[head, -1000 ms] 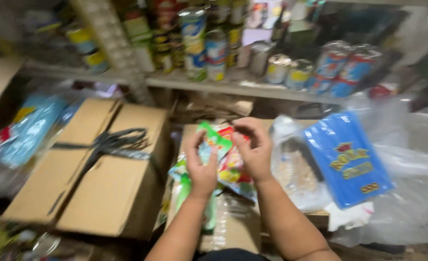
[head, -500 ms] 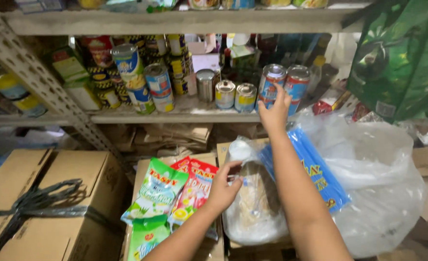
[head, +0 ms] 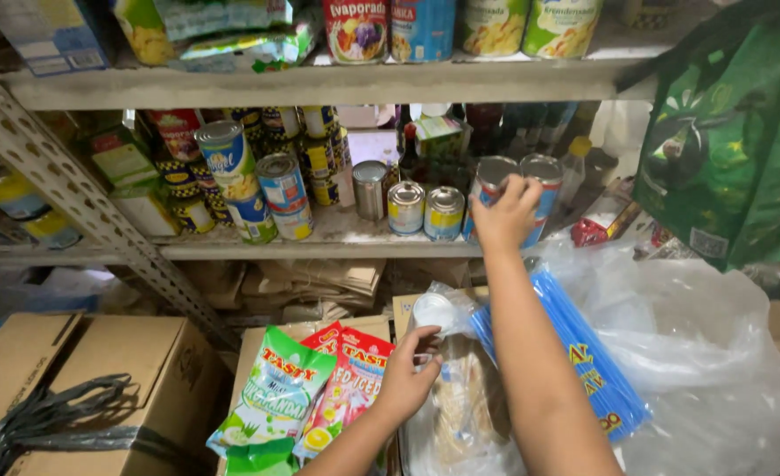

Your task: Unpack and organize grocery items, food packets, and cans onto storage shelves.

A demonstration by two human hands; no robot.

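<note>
Nearest, left hand (head: pixel 408 375) curled around top of clear plastic bag (head: pixel 460 414), beside green and red sachets (head: pixel 306 397) on cardboard box (head: pixel 81 388). Farther up, right hand (head: pixel 506 211) closed over blue can (head: pixel 494 189) on shelf (head: pixel 319 240), touching neighbour can (head: pixel 544 181). Risk, probably: knocking neighbour can down if lifted carelessly, because standing so tight together.

A brown cardboard box (head: pixel 81 388) tied with black string sits low on the left. A green bag (head: pixel 734 150) hangs on the right. Many tins stand on the middle shelf (head: pixel 319 242), with little yellow jars (head: pixel 319 154) behind them. More cans (head: pixel 425 26) stand on the top shelf, and folded brown paper (head: pixel 319 282) lies under the shelf
</note>
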